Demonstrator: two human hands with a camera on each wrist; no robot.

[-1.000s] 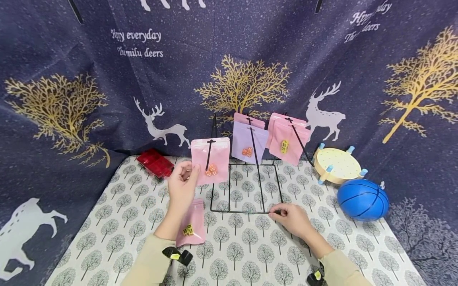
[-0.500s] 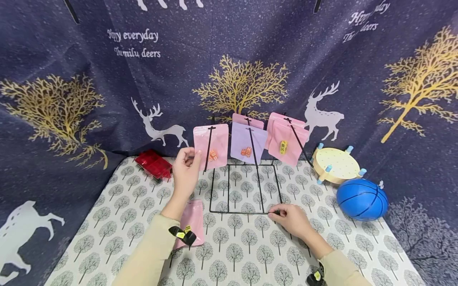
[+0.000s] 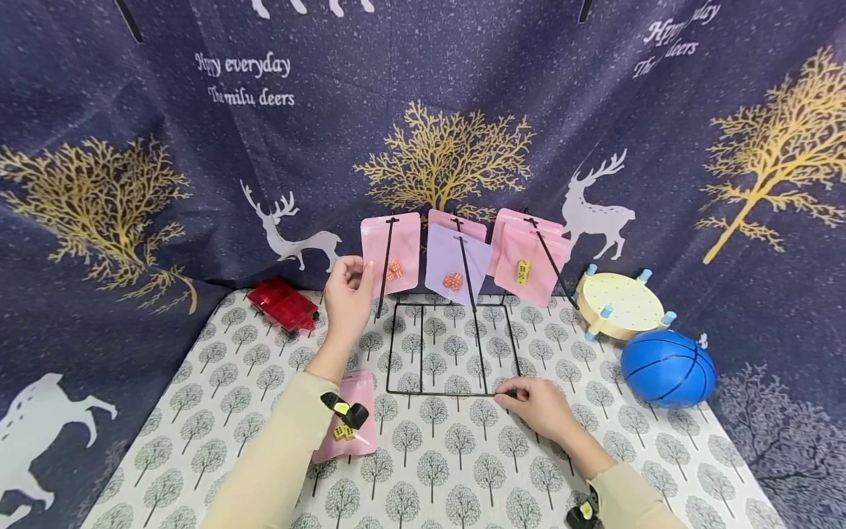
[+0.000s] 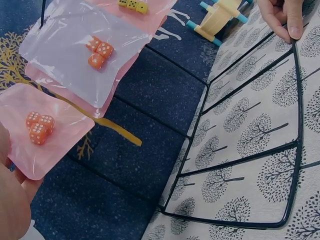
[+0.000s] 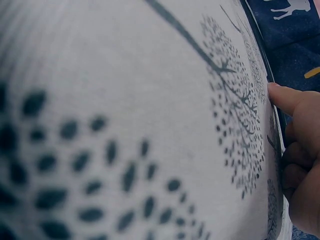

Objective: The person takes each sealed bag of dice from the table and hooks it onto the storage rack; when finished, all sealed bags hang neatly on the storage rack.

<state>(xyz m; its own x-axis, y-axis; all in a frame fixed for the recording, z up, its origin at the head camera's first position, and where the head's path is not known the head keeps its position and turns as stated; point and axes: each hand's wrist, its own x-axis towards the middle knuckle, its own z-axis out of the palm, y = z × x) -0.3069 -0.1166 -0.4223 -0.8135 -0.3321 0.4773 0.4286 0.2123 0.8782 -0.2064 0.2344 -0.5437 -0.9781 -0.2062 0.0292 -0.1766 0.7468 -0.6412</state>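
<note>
At the left hook of a black wire display rack [image 3: 436, 394], my left hand [image 3: 349, 297] pinches the left edge of a pink zip bag [image 3: 408, 241] with orange dice in it. The hook's rod passes through the bag's hang hole. My right hand [image 3: 538, 408] grips the right front corner of the rack's base between thumb and fingers. On the middle hook hangs a lilac bag [image 3: 443, 253] of orange dice, in front of a pink bag. Pink bags [image 3: 512, 250], the front one with yellow dice, hang on the right hook.
Another pink bag [image 3: 362, 389] with yellow dice lies on the tree-print cloth, partly under the left forearm. A red toy vehicle [image 3: 284, 303] stands at the back left. To the right are a yellow round stool-like toy [image 3: 624, 301] and a blue ball [image 3: 669, 367].
The left hand has moved up and away, sliding the pink bag back along the left hook. My right hand has stayed on the rack's corner.
</note>
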